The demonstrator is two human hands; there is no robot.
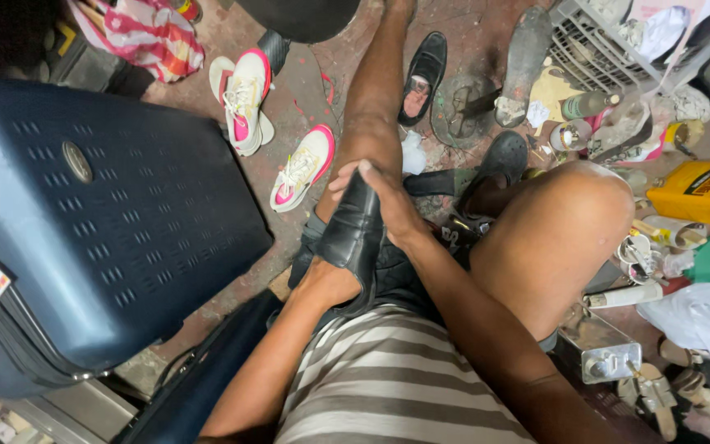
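Observation:
A black leather shoe (353,230) rests upright in my lap, between my thighs. My left hand (325,284) is pushed inside it from below, only the wrist and back of the hand showing. My right hand (384,201) lies over the top of the shoe, fingers spread along its upper edge and pressing it against my left knee. A second black shoe (422,76) lies on the floor beyond my left leg.
A big dark blue suitcase (100,214) fills the left. Two white and pink sneakers (273,131) lie on the reddish floor. To the right are a white plastic crate (593,45), a yellow tin (700,191), worn soles, tubes and small tools.

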